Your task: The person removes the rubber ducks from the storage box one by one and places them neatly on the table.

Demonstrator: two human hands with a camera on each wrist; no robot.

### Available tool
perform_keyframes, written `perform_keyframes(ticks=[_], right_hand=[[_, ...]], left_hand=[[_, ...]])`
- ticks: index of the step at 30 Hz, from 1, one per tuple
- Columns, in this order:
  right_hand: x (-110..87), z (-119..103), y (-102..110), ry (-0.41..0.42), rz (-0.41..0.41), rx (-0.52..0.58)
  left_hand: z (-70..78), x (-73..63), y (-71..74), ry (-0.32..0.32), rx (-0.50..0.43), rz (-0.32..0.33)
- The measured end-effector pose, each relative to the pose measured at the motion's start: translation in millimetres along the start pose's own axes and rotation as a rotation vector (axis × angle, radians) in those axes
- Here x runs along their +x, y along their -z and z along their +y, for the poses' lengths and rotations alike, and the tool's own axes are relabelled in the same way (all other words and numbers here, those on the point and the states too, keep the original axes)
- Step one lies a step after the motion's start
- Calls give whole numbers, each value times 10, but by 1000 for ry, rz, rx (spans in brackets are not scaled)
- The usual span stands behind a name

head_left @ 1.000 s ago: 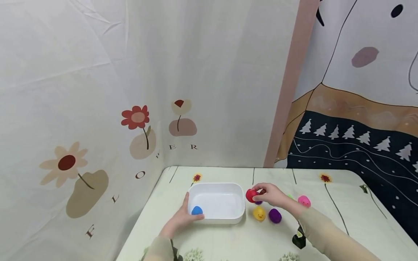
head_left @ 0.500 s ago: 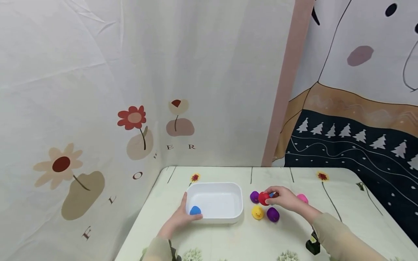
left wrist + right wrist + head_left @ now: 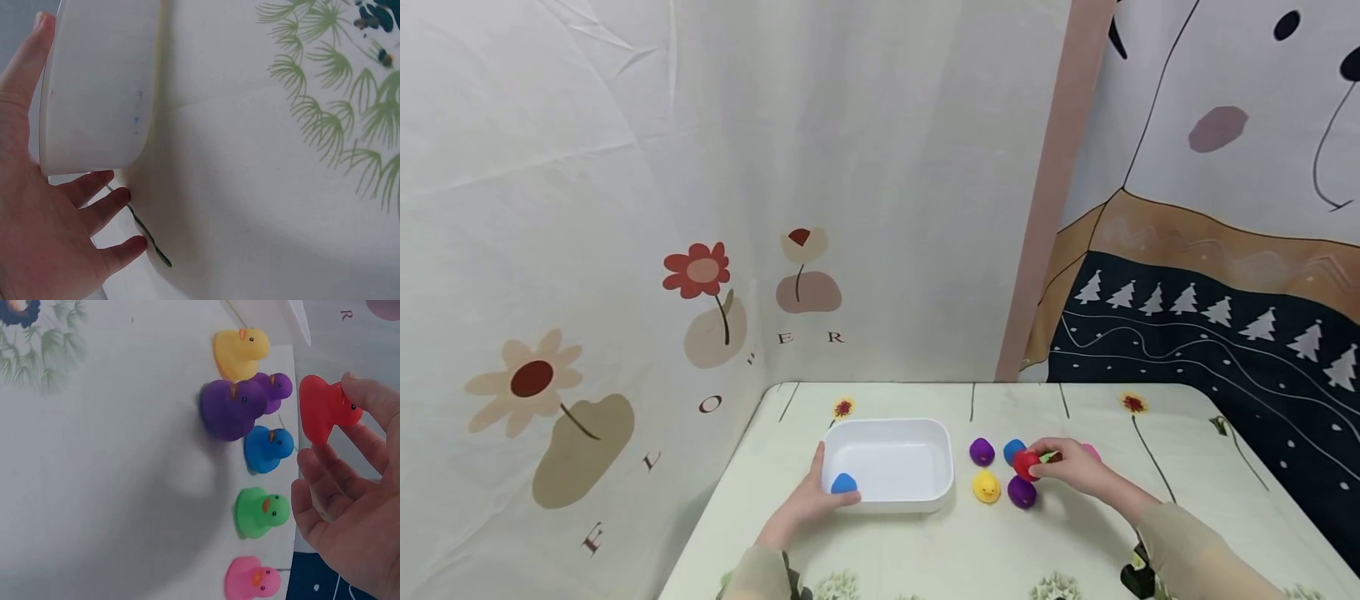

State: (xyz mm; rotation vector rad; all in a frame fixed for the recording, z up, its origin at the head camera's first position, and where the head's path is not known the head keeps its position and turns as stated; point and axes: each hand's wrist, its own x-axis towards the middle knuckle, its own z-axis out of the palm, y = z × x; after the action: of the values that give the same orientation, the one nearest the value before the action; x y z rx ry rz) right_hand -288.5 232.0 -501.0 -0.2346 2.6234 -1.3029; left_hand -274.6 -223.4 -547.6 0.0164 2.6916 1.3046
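My left hand holds a white plastic tub by its left end, thumb over the near rim. In the left wrist view, that hand's fingers spread at the tub's corner. A blue rounded toy lies inside the tub, near the thumb. To the tub's right, my right hand pinches a red rubber duck between thumb and fingers. Around it on the table are a blue duck, a yellow duck, a near purple duck and a far purple duck.
A green duck and a pink duck stand farther right, mostly behind my right hand in the head view. The table has a pale flower-print cover. Printed curtains hang close behind and along its left side.
My right hand has carried the red duck rightward, away from the tub, past the far purple duck and in front of the blue one. My left hand has stayed on the tub.
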Motion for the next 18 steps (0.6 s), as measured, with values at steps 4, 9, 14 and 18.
perform_keyframes(ticks=[4,9,14,18], right_hand=[[-23,92,40,5,22,-28],[-49,188,90,63,16,-43],[-73,295,127,102,3,-62],[-99,389,124,78,14,-50]], left_hand=[[-13,0,-5,-5,4,0],[-7,-18,-8,14,0,3],[-3,-13,-6,25,3,0],[-18,-5,-7,27,5,-4]])
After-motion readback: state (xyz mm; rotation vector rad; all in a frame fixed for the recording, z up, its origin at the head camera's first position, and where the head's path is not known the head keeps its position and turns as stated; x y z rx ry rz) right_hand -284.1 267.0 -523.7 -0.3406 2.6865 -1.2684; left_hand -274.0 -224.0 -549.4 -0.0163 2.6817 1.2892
